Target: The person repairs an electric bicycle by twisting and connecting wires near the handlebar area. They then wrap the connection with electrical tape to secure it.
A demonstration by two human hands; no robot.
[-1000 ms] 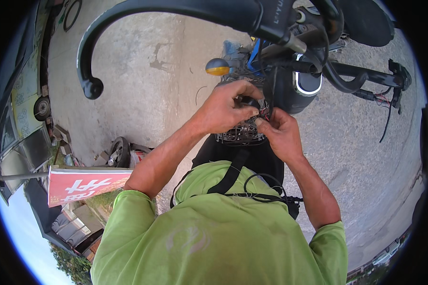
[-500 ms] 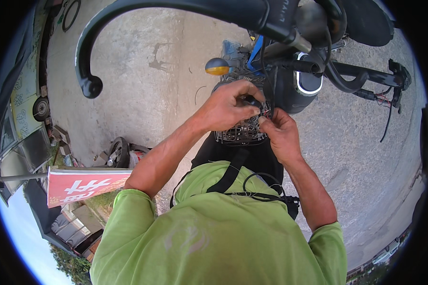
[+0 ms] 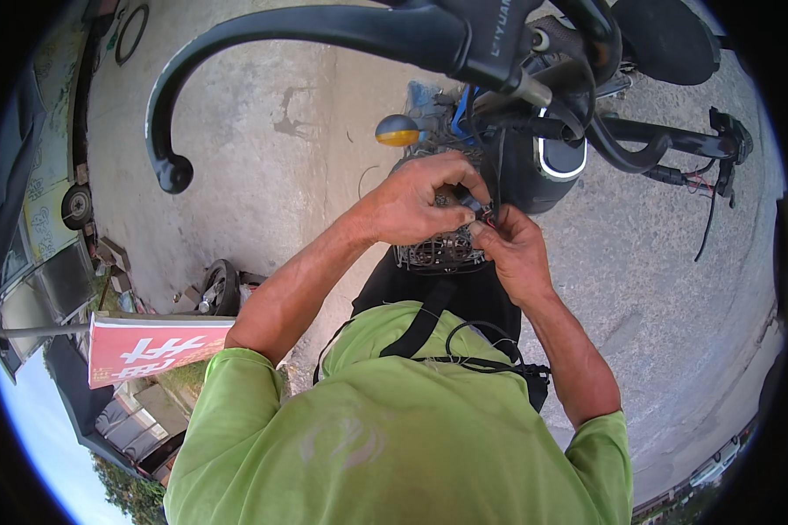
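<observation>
My left hand [image 3: 416,201] is closed, thumb and fingers gripping a small black piece [image 3: 467,199] whose exact kind I cannot make out. Right beside it, thumb and forefinger of my right hand [image 3: 515,252] pinch thin wires [image 3: 489,214], some of them reddish. The fingertips of both hands nearly meet. Under them is a wire basket [image 3: 438,254] on the front of a bike. A black cable [image 3: 499,166] runs down from the handlebar to the wires. An orange and dark turn signal [image 3: 397,131] stands just beyond my left hand.
A long black brake lever [image 3: 315,31] curves across the top left. A black headlight housing with a white ring [image 3: 562,166] and a handlebar end with loose wires [image 3: 714,149] lie to the right. A red sign [image 3: 153,350] and a wheel [image 3: 221,287] are at the left.
My view has shifted slightly, so the brake lever and handlebar appear a little lower. Both hands stay at the wires, with small finger movements; the black piece shows a bit more.
</observation>
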